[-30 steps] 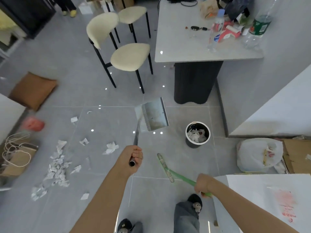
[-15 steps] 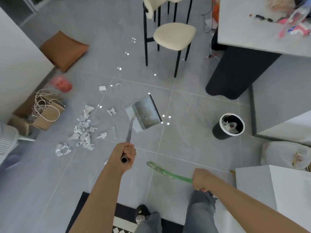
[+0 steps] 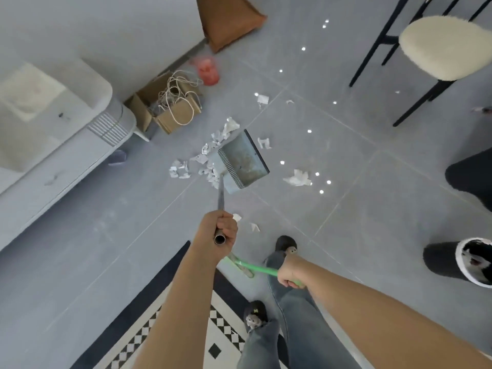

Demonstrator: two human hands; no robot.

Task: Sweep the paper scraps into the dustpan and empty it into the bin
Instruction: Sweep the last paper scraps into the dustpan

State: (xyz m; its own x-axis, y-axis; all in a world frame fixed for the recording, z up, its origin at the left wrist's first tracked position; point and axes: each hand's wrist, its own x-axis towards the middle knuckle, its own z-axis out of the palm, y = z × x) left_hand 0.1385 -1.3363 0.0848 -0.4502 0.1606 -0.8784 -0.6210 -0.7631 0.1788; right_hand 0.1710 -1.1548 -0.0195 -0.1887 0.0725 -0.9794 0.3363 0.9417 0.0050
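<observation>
Nearest the feet, the right hand (image 3: 288,271) is curled round the green broom (image 3: 255,267), whose head trails low behind the dustpan handle, beside the slippers and the edge of the checked rug (image 3: 170,315). Just ahead of it, the left hand (image 3: 221,233) is clamped on the top of the handle, and the dustpan (image 3: 243,162) hangs at its far end, pan empty, with the main heap of scraps (image 3: 205,159) showing just left of the pan. Judged from this, the step in hand is setting up to sweep: nothing is in the pan yet. The next move calls for grounding the pan's lip beside the heap and bringing the broom forward round it. Loose scraps lie right of the dustpan and beyond it, so several passes look needed. The bin (image 3: 460,259) stands well right of the dustpan. Past the heap, a cardboard box (image 3: 149,107) with cord and a white cabinet crowd the sweep; a chair (image 3: 439,49) stands far right.
</observation>
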